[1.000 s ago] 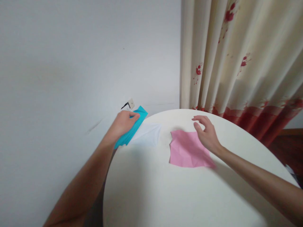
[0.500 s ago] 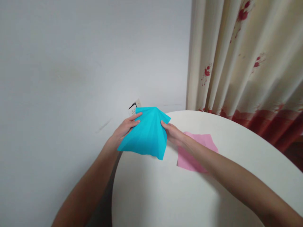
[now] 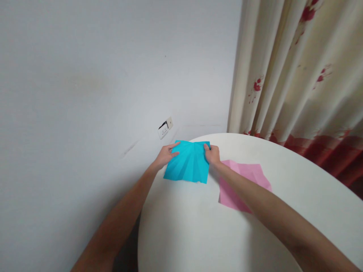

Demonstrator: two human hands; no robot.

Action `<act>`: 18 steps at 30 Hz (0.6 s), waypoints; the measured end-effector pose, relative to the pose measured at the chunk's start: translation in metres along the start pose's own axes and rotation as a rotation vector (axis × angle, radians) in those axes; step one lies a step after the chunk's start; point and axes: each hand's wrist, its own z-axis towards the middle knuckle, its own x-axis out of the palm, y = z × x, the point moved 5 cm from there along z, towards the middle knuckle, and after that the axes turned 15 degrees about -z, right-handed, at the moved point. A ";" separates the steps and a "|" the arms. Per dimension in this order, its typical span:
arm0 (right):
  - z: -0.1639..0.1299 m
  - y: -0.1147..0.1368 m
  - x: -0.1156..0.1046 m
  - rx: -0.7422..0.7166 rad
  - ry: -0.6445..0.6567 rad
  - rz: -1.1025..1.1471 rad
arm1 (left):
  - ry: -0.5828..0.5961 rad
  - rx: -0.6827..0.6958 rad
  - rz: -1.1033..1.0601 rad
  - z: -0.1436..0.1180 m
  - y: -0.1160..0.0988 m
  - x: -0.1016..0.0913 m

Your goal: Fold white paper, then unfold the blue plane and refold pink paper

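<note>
A creased sheet of blue paper [image 3: 188, 162] is stretched between my two hands at the far left part of the white round table [image 3: 193, 226]. My left hand [image 3: 166, 155] grips its left edge, with fingers on top and the thumb side partly hidden. On the right edge, my right hand [image 3: 212, 154] pinches the sheet near its upper corner, thumb on top. A creased pink sheet of paper [image 3: 235, 192] lies on the table to the right, partly covered by my right forearm.
A pale wall [image 3: 85, 94] runs along the table's left side, with a wall socket [image 3: 163, 131] just beyond the blue sheet. Cream curtains [image 3: 283, 75] with red flowers and a red hem hang behind the table at the right.
My hands have lowered the blue sheet toward the table and away from me. Its far edge is now spread flatter, and the wall socket shows fully. The pink sheet stays on the table.
</note>
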 end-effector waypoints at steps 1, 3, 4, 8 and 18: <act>0.000 0.000 0.001 -0.021 0.005 -0.003 | -0.035 -0.024 -0.065 0.002 0.005 -0.003; -0.002 0.000 0.001 -0.059 0.024 0.000 | -0.136 -0.056 -0.159 0.005 0.017 -0.009; -0.005 0.001 0.001 -0.074 0.034 0.004 | -0.184 -0.055 -0.180 0.005 0.022 -0.011; -0.013 0.001 -0.008 -0.112 0.061 0.017 | -0.265 -0.002 -0.223 0.001 0.035 -0.009; -0.020 -0.005 -0.021 -0.127 0.311 0.098 | 0.129 -0.194 -0.311 -0.011 0.056 0.014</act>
